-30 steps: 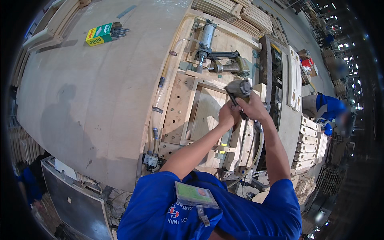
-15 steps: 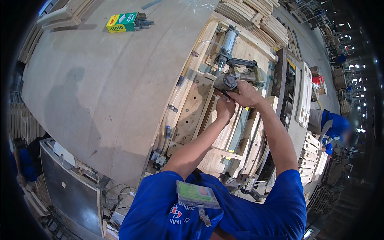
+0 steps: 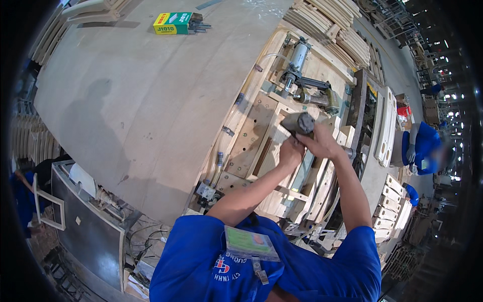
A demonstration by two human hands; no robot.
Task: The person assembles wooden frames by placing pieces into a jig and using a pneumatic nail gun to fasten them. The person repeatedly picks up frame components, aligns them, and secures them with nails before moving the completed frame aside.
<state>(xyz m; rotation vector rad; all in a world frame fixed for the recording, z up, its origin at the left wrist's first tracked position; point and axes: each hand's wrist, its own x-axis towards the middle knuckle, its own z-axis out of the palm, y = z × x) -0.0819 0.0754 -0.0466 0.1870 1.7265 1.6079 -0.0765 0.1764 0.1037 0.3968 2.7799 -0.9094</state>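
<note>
In my right hand [image 3: 322,142] is an air nail gun [image 3: 298,122] with a rounded dark cap, held over a wooden frame [image 3: 278,138] in a clamping jig. My left hand [image 3: 292,153] is closed just below the gun's body, touching or very close to it. What its fingers hold is hidden. A second air nail gun [image 3: 329,102] lies on the jig beyond my hands, beside a silver air cylinder [image 3: 300,56]. A perforated wooden plate [image 3: 245,136] runs along the left of the frame.
On the wide board table [image 3: 166,100] at left lies a green and yellow box [image 3: 173,23] of staple or nail strips. Stacked wooden parts [image 3: 322,22] stand behind the jig. A co-worker in blue [image 3: 427,146] is at right; another's wooden frame [image 3: 49,206] shows at far left.
Both hands and the nail gun have come nearer to me along the frame, away from the gun lying on the jig. The view has shifted slightly. A wooden frame now shows at far left.
</note>
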